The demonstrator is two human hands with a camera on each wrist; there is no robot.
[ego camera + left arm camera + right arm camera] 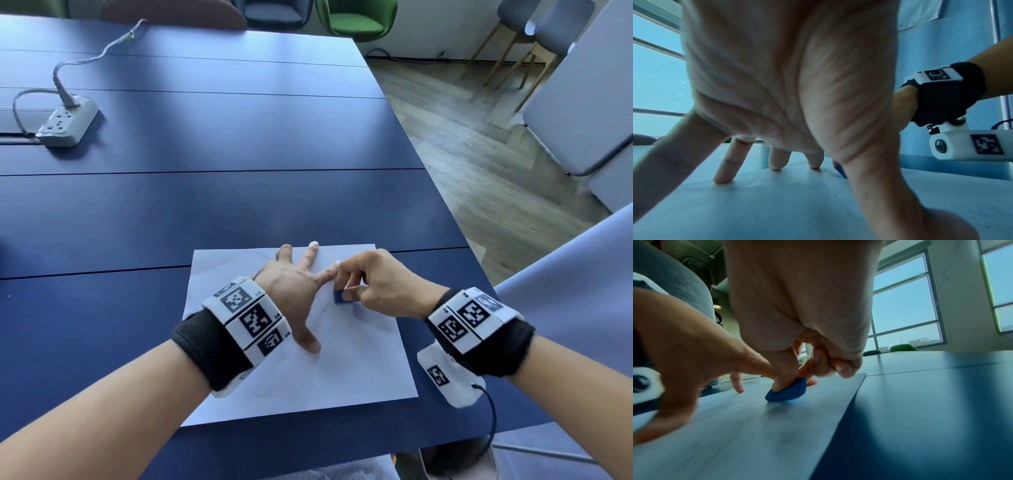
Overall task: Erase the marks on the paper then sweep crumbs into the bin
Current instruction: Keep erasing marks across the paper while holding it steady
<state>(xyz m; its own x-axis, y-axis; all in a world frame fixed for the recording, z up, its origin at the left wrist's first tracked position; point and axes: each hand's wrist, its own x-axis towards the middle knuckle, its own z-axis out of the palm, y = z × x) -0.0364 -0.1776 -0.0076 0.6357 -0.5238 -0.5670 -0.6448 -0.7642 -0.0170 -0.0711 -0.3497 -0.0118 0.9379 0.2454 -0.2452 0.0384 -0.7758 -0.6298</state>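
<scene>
The paper (359, 363) lies at the near edge of the bench (239, 192), close to the right corner. It is pinned by the left hand (291, 294), whose fingers are spread flat and pressed down on the sheet. Just beside that hand's index finger, a blue eraser (340, 296) is pinched by thumb and fingertips of the right hand (380, 284) and held against the paper. The erasing step is judged to be in hand; faint grey marks (322, 317) are visible near the thumb, so further strokes toward them seem called for before any sweeping. The bin cannot be identified with certainty in any view.

In the left wrist view, dark crumbs (816, 186) are seen scattered on the sheet, barely visible from the head. In the right wrist view, the eraser's contact with the paper is shown from the side. Farther off, a power strip (66, 125) rests on the bench, and chairs (356, 17) stand beyond it.
</scene>
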